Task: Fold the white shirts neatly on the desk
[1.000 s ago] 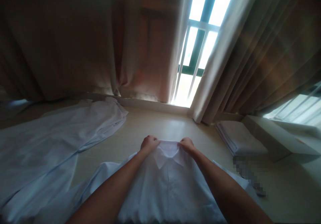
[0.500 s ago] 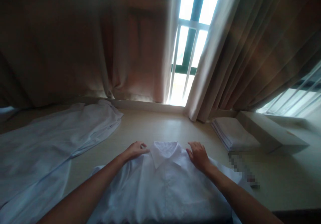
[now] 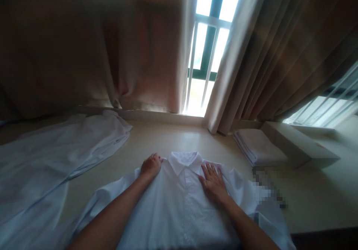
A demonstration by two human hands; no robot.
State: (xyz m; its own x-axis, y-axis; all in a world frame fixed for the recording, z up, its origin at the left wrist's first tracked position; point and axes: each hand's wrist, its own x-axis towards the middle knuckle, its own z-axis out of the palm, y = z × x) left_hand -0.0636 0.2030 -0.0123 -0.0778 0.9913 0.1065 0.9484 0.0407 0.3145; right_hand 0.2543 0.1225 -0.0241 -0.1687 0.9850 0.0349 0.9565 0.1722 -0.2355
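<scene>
A white collared shirt (image 3: 181,205) lies face up on a pale table (image 3: 167,140), collar toward the window. My left hand (image 3: 151,166) rests on the shirt's left shoulder beside the collar (image 3: 184,160), fingers curled. My right hand (image 3: 212,181) lies flat on the shirt just right of the collar, fingers spread. Neither hand holds anything.
Another white garment (image 3: 56,156) is spread over the table's left side. A stack of folded white cloth (image 3: 257,147) and a long pale box (image 3: 299,145) sit at the right. Brown curtains (image 3: 274,56) hang before a barred window (image 3: 207,48) behind the table.
Both hands let go of the collar, which they pinched a second ago, and moved down and outward onto the shirt's shoulders. The shirt now lies flatter and wider.
</scene>
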